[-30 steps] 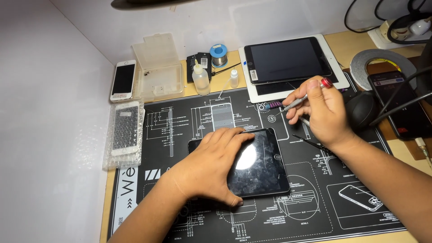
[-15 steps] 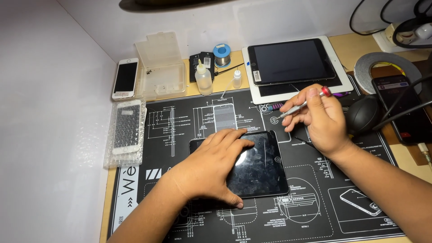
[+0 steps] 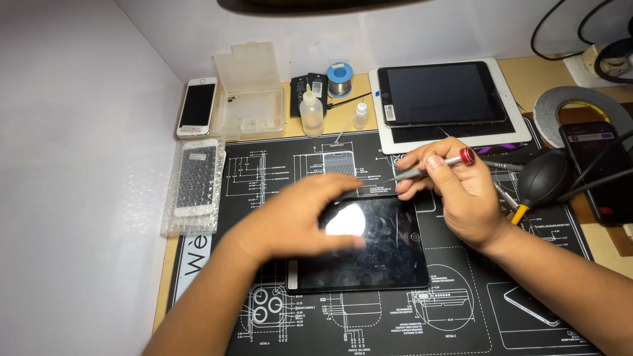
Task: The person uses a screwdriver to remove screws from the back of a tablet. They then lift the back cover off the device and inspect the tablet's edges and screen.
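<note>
I count two tablets — dark one (image 3: 369,244) mid-mat under my spread left hand (image 3: 297,221) | right hand (image 3: 455,191) pinching screwdriver (image 3: 432,165) | two white dropper bottles (image 3: 311,113) — bubble-wrapped phone (image 3: 194,178) left.

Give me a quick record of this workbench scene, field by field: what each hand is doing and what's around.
Left hand: left hand flat on the dark tablet, blurred
Right hand: right hand grips a screwdriver, tip near the tablet's top edge
Surface: black printed work mat
Behind: second tablet, clear plastic box, two small bottles
Left side: white phone, bubble-wrapped phone
Right side: black air blower
</note>
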